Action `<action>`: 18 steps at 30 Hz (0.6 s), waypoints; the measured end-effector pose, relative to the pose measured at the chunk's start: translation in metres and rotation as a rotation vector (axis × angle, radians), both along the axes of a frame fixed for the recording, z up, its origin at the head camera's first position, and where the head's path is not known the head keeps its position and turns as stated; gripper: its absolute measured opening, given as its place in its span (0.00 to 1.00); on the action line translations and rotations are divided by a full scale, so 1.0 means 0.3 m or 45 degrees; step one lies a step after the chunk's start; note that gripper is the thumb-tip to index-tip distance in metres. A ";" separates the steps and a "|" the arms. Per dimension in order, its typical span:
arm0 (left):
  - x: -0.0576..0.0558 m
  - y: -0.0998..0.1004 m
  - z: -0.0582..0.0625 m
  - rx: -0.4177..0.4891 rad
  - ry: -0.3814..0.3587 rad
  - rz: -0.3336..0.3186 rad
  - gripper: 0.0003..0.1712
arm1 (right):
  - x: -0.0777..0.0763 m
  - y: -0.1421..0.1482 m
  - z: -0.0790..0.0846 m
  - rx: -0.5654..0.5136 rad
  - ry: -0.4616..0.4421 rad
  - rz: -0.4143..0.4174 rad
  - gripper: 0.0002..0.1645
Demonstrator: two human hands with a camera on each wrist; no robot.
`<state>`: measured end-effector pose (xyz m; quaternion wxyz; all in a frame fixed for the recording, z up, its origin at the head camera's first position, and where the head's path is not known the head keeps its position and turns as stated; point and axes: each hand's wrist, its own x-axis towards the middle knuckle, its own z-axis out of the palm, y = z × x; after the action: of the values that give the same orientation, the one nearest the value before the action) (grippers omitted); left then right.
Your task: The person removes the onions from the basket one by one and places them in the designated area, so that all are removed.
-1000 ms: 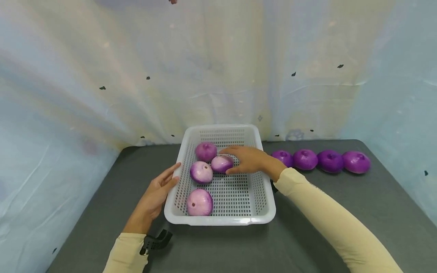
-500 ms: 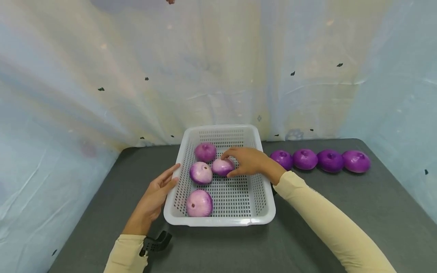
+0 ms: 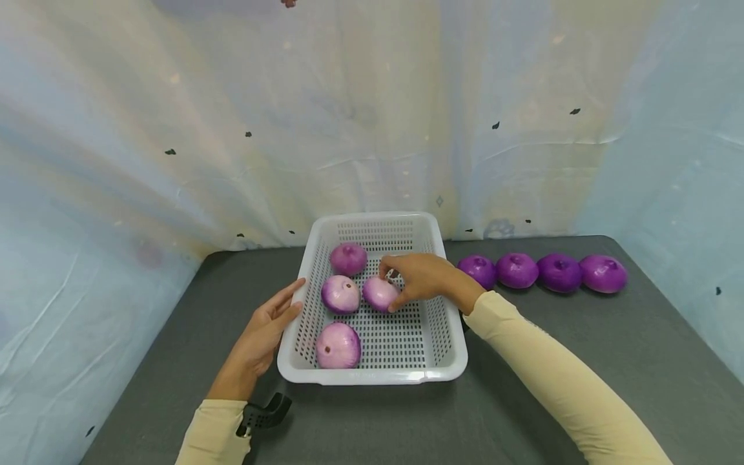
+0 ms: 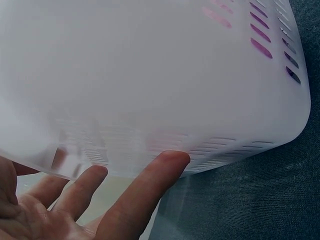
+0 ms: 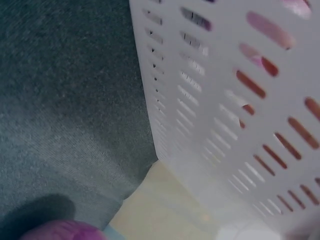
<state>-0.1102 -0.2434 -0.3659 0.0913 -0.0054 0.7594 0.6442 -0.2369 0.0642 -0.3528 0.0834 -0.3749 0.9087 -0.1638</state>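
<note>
A white slotted plastic basket (image 3: 372,376) stands on the dark table, with several red onions inside. My right hand (image 3: 423,276) reaches over its right wall and pinches one red onion (image 3: 379,294) between thumb and fingertips, low in the basket. To the left of it lie a second onion (image 3: 340,294), a darker one (image 3: 349,259) behind and a pale one (image 3: 338,345) in front. At the left rim my left hand (image 3: 261,336) touches the basket with extended fingers. In the left wrist view its fingers (image 4: 137,195) lie against the outer wall.
Several darker purple onions (image 3: 518,270) stand in a row on the table (image 3: 581,361), right of the basket. A patterned curtain (image 3: 383,116) hangs behind and along the sides. The right wrist view shows the basket's slotted wall (image 5: 200,125) up close.
My right fingers have curled in around the onion, which has turned and shifted slightly right and nearer. The left hand stays at the basket's rim.
</note>
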 end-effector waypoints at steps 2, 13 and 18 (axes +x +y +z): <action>0.000 0.001 0.002 0.002 0.003 0.001 0.34 | 0.002 0.000 0.002 0.025 -0.016 0.015 0.43; 0.001 0.000 0.003 0.003 0.011 -0.003 0.33 | 0.010 -0.006 0.010 0.134 -0.029 0.096 0.46; 0.002 0.002 0.001 0.004 0.006 -0.002 0.34 | 0.007 -0.008 0.001 0.178 -0.064 0.114 0.52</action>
<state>-0.1095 -0.2429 -0.3654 0.0899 -0.0030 0.7585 0.6454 -0.2346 0.0619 -0.3524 0.1395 -0.4043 0.8978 -0.1054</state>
